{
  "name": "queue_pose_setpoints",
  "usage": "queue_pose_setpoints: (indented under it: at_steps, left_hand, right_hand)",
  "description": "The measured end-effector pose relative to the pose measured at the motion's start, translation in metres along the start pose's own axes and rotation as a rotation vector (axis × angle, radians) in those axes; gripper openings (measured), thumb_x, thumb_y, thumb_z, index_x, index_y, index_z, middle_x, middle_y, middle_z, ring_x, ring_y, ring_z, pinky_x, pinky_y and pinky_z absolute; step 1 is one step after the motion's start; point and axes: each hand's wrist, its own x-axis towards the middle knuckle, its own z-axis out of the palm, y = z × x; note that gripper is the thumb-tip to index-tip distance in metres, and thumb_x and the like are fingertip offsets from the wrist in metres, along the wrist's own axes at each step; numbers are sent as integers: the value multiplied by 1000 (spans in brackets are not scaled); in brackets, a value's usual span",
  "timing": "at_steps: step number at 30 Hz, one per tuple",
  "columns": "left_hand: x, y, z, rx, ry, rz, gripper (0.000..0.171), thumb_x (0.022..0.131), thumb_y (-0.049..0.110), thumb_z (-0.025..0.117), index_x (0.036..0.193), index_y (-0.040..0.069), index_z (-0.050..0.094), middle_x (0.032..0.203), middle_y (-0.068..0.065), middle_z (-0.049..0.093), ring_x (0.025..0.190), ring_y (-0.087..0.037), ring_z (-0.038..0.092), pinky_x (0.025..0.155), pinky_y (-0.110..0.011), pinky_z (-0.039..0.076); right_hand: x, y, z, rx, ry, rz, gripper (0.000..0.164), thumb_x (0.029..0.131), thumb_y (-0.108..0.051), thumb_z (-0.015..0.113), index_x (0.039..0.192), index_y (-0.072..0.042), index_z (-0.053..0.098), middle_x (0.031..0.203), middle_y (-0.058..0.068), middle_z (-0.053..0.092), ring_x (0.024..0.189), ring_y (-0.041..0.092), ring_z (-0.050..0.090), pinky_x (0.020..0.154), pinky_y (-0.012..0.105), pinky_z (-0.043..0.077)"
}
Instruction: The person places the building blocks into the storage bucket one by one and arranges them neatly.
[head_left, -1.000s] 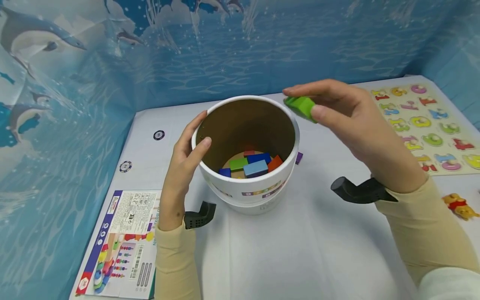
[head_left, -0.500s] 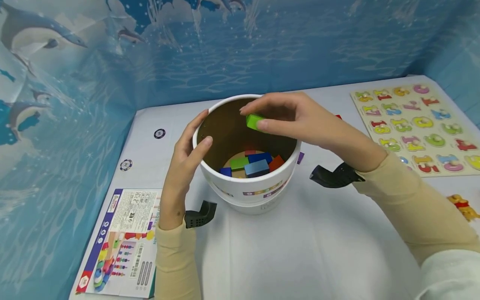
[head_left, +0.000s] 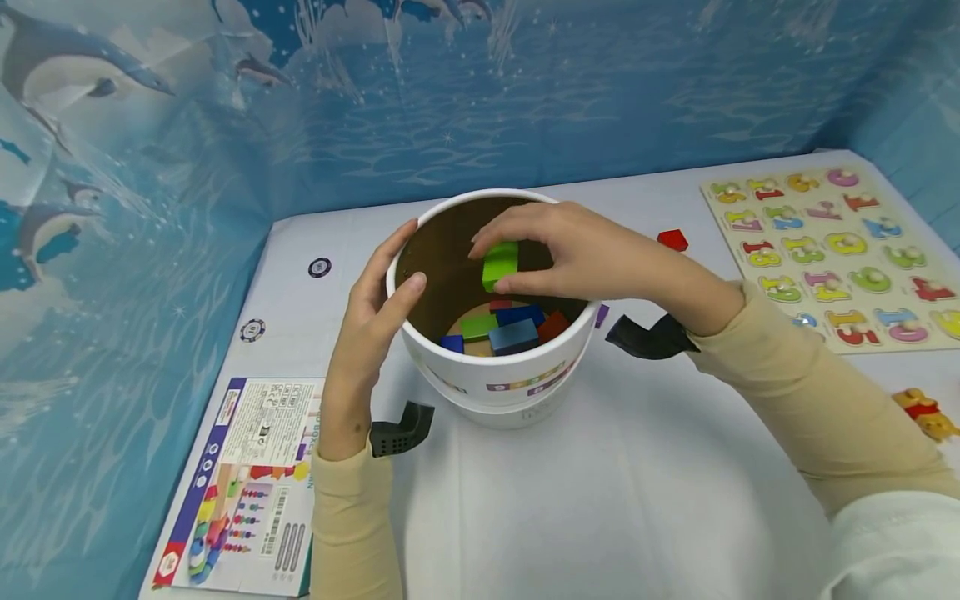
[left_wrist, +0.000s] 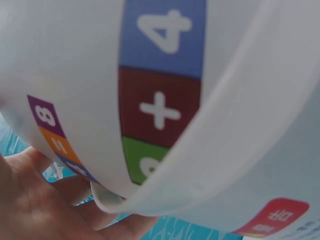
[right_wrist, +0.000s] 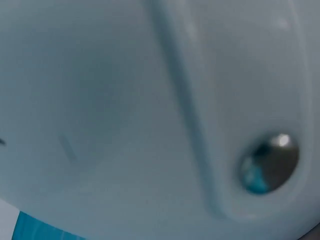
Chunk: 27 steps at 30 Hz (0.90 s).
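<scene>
In the head view a white bucket [head_left: 431, 343] stands mid-table. Its wall with printed numbers fills much of the left wrist view. My left hand [head_left: 360, 342] grips the bucket's left side, thumb over the rim and fingers round the outside. Within the bucket's mouth, my right hand [head_left: 573, 254] pinches a bright green block [head_left: 500, 265] between thumb and fingers. Below it lie several blocks on the bucket's bottom, among them a green block [head_left: 478, 327], a light blue block [head_left: 513, 337] and an orange-red block [head_left: 553, 326]. The right wrist view shows only bucket wall and a metal rivet.
A red block [head_left: 672, 240] lies right of the bucket, and a purple piece [head_left: 602, 316] sits by its wall. Farther right are a number puzzle board [head_left: 795, 225] and a bear figure [head_left: 927, 414]. A flat toy box [head_left: 240, 483] and two round chips [head_left: 319, 267] lie left.
My right hand has carried the green block leftward from beyond the right rim into the bucket's mouth, then lower. The red block on the table has come into sight. My left hand stays put.
</scene>
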Motion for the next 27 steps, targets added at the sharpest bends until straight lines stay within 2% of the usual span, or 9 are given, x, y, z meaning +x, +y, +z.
queue_pose_setpoints:
  at_steps: [2,4,9,12,14,18,21,24,27]
  left_hand:
    - [0,0,0,-5,-2,0,54,87,24,50,137,12,34,140,-1,31,127,-17,29,97,-46,32]
    - [0,0,0,-11,-3,-2,54,87,24,50,137,12,34,140,-1,31,127,-17,29,97,-46,32]
    - [0,-1,-1,-5,1,0,55,87,25,51,137,12,34,140,0,32,127,-18,29,98,-45,32]
    - [0,0,-1,5,8,-1,54,86,23,51,137,13,34,140,1,32,126,-19,31,97,-44,33]
    - [1,0,0,4,7,-3,54,86,23,51,137,13,35,140,1,32,126,-19,31,97,-44,33]
    - [1,0,0,-1,6,-7,55,86,24,51,137,12,34,140,1,31,126,-19,29,97,-44,33]
    - [1,1,0,2,7,-10,54,86,24,50,137,13,34,140,1,31,127,-18,29,97,-44,34]
    - [1,1,1,-1,9,-12,54,86,23,50,137,12,34,140,1,31,127,-17,28,97,-45,32]
    - [1,1,1,0,13,-14,54,86,22,50,137,11,34,140,0,31,127,-17,27,98,-46,31]
  right_hand:
    - [-1,0,1,9,24,-8,38,81,-26,64,117,-17,57,123,-4,51,116,12,43,93,36,38]
    - [-3,1,1,47,83,-21,38,82,-23,63,119,-17,56,126,-4,49,118,11,41,94,35,38]
    - [-19,11,1,276,359,-34,32,85,-7,58,117,-7,57,128,4,48,122,15,38,99,35,33]
    - [-35,24,1,402,524,55,30,85,0,54,115,1,56,126,9,48,122,19,38,101,35,29]
    - [-49,39,4,441,588,171,29,87,-3,52,116,1,55,125,9,49,121,19,39,100,34,31]
    - [-76,80,19,426,570,415,33,90,-18,51,121,-6,53,125,7,49,118,17,41,98,33,33]
    - [-94,120,39,401,524,518,36,89,-25,53,122,-12,52,125,6,50,116,17,43,97,33,35]
    - [-105,149,60,366,464,571,39,87,-30,55,124,-16,52,125,5,49,117,20,43,96,38,36]
    - [-107,155,75,327,314,571,49,85,-34,56,129,-14,46,130,9,45,121,27,37,95,48,33]
